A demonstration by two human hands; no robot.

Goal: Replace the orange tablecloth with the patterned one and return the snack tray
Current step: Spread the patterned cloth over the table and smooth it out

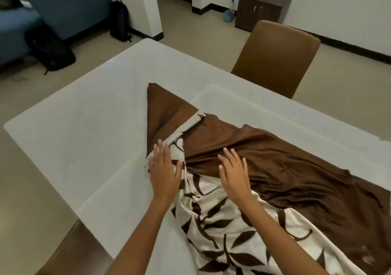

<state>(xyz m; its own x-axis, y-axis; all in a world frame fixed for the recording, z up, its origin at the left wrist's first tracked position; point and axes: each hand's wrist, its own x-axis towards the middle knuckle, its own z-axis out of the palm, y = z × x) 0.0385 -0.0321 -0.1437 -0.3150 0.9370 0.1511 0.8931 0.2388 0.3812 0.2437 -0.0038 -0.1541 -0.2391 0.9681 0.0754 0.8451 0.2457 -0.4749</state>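
Observation:
The patterned tablecloth (228, 228), cream with brown leaves and a plain brown reverse side, lies bunched and partly unfolded on the white table (88, 126). Its brown side (275, 160) spreads toward the right and a folded brown corner points to the far side. My left hand (164, 169) lies flat with straight fingers on the cloth's left edge. My right hand (234, 171) lies flat with spread fingers where cream meets brown. No orange tablecloth or snack tray is in view.
A brown chair (277, 56) stands at the table's far side. Another brown chair (69, 251) shows at the near left. A dark cabinet (260, 10) stands by the wall, with black bags (50, 50) and a blue sofa (14, 27) at far left.

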